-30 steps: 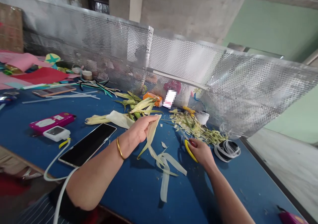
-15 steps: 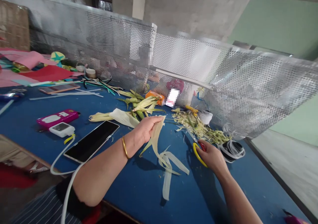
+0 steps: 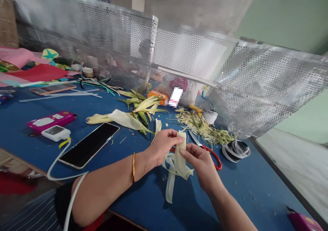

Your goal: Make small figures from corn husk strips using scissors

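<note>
A pale corn husk strip [image 3: 180,161] hangs between my hands above the table. My left hand [image 3: 164,145], with a gold bangle at the wrist, pinches its top end. My right hand [image 3: 201,161] grips the same strip by its edge, thumb in front. Scissors [image 3: 215,156] lie just beyond my right hand, blades pointing away; one red handle loop shows and the rest is partly hidden. Below my hands, narrow cut husk strips [image 3: 169,188] rest on the blue table [image 3: 143,200]. A wider husk piece [image 3: 158,124] stands out behind my left hand.
Behind are a pile of husks [image 3: 143,104], husk scraps [image 3: 194,121] and a spool of white cord [image 3: 235,150]. A large phone [image 3: 89,145], a white device [image 3: 55,132] with a cable and a magenta case [image 3: 51,120] lie left. A perforated metal screen [image 3: 189,53] borders the back.
My right hand has let go of the scissors, now on the table, and moved left onto the husk strip. My left hand has moved slightly right and down. The view has shifted slightly.
</note>
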### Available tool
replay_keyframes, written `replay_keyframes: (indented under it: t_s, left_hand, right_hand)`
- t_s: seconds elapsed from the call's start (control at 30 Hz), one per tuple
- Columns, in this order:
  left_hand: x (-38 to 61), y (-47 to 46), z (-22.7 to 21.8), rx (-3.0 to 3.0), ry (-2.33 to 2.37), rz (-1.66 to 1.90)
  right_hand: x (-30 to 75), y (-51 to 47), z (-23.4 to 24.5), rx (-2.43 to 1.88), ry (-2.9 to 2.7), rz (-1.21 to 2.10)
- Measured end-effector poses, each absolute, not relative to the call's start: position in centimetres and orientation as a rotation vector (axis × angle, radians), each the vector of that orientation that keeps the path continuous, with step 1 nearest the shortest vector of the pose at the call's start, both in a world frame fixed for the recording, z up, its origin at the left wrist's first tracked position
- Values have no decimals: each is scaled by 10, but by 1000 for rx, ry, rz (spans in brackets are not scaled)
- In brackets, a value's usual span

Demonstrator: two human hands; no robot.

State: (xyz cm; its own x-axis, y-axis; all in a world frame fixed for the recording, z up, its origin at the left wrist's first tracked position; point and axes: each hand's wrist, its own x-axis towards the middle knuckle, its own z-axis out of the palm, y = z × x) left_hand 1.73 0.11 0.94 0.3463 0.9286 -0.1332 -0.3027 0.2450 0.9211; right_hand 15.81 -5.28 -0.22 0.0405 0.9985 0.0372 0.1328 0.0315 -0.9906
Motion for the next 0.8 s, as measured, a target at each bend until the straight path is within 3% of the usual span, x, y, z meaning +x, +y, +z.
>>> replay_keyframes:
  t_s: [0.27,0.8]
  left_hand:
    - [19,-2,4,1116,779,843]
    - [24,-5,-2,1049,780,790]
  right_hand:
    - [161,-53,-8,-1258,-1062,983]
    - [157,-54,-7,-1127,-910,1264]
